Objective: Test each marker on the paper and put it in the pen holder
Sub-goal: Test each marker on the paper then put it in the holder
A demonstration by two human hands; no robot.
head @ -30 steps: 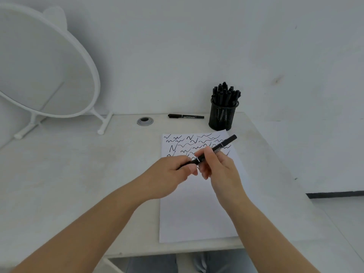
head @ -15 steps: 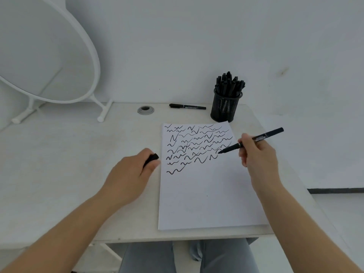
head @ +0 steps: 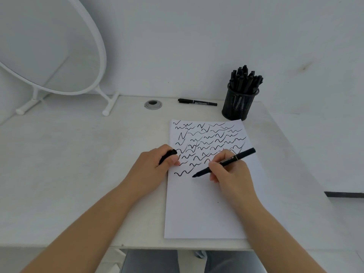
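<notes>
A white sheet of paper (head: 206, 209) lies on the desk, its upper half covered in black squiggles. My right hand (head: 230, 172) grips an uncapped black marker (head: 244, 153), whose tip touches the paper just right of the lowest squiggle. My left hand (head: 151, 170) rests at the paper's left edge and holds the black cap (head: 167, 155) in curled fingers. A black mesh pen holder (head: 239, 105) full of several black markers stands at the back right. One capped black marker (head: 197, 102) lies on the desk behind the paper.
A large round white mirror on a stand (head: 98, 56) leans at the back left. A grey cable grommet (head: 153, 104) is set in the white desk (head: 69, 154). A white wall is close behind. My knees show below the desk's front edge.
The cap came off the marker. My left hand moved left with the cap to the paper's edge. My right hand brought the marker tip down and left onto the paper.
</notes>
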